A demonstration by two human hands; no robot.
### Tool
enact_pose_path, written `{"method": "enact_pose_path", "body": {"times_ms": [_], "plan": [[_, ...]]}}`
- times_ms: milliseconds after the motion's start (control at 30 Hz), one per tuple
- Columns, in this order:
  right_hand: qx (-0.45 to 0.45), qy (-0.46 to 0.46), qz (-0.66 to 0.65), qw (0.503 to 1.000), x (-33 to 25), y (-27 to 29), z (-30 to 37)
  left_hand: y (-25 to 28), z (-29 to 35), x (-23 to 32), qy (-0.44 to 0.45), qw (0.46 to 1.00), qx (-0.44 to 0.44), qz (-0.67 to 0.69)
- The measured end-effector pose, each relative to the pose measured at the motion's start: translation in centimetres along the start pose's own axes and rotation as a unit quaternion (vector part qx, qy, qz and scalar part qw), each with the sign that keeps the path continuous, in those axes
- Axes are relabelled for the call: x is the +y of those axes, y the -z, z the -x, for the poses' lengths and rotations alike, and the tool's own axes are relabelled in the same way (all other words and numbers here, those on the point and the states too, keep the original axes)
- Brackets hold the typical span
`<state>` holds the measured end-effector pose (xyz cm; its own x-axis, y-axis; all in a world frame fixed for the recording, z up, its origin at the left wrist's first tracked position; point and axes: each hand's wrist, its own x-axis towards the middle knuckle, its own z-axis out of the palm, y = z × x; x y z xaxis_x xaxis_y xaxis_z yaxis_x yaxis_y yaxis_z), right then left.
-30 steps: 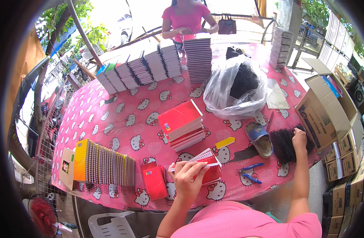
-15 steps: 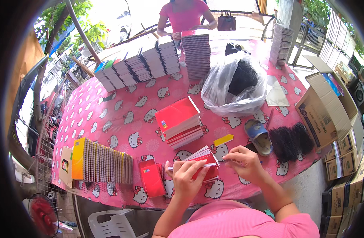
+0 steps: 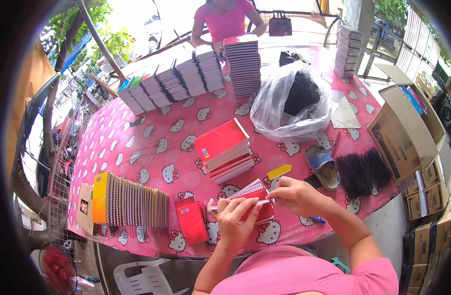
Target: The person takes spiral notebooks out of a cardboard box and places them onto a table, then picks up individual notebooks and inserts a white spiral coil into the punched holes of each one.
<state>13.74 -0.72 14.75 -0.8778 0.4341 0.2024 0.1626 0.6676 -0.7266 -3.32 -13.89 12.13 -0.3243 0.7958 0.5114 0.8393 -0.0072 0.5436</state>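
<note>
My left hand (image 3: 233,219) is closed on a small red-covered notebook (image 3: 266,212), its edge punched with a row of holes. Loose punched sheets fan out just beyond the fingers. The right hand (image 3: 299,195) pinches at the notebook's right end; whatever is between its fingertips is too small to make out. Left of my left hand lie red notebooks (image 3: 190,220), and past my hands stands a pile of red-covered pads (image 3: 225,145). A yellow arrow-shaped piece (image 3: 279,171) rests beyond my right fingers, and a blue object (image 3: 318,219) shows under my right wrist.
Spiral-bound yellow notebooks (image 3: 132,200) stand in a row at left. Notebook stacks (image 3: 242,69) line the far side, where another person (image 3: 223,22) is. A plastic bag (image 3: 269,115) of black coils, a slipper (image 3: 321,164), loose black coils (image 3: 363,172) and cardboard boxes (image 3: 400,132) are at right.
My right hand has moved left and in, from just off the notebook's right end to touching it. The blue object has come into sight under my wrist. My left hand keeps its grip.
</note>
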Motion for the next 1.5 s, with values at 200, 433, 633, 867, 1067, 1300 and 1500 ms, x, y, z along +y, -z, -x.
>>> {"method": "enact_pose_path", "body": {"times_ms": [200, 433, 633, 867, 1067, 1300, 1500], "plan": [[0.080, 0.021, 0.105, 0.991, -0.7, -1.6, 0.0, 0.0, 0.1, -0.1, 0.004, 1.000, -0.005, 0.001], [0.115, 0.036, 0.140, 0.983, -1.3, -3.0, -0.4, 0.0, 0.3, -0.2, 0.003, 1.000, -0.005, 0.003], [0.101, 0.022, 0.156, 0.982, -2.2, -3.3, -0.6, -0.2, 0.6, -0.2, -0.009, 1.000, 0.002, 0.011], [0.097, 0.058, 0.116, 0.987, -1.6, -3.3, -0.5, 0.1, 0.8, 0.0, -0.025, 1.000, 0.009, 0.007], [0.177, 0.034, 0.110, 0.977, -2.5, -4.2, -0.4, -0.2, 0.6, 0.0, -0.032, 0.999, 0.016, 0.031], [0.146, -0.107, 0.143, 0.973, 0.1, -1.7, 0.3, 0.4, 0.9, -0.3, -0.047, 0.998, 0.007, 0.028], [0.049, -0.446, 0.362, 0.817, 12.4, 3.2, 6.8, -0.1, 0.1, 0.0, -0.036, 0.997, -0.001, 0.066]]}}
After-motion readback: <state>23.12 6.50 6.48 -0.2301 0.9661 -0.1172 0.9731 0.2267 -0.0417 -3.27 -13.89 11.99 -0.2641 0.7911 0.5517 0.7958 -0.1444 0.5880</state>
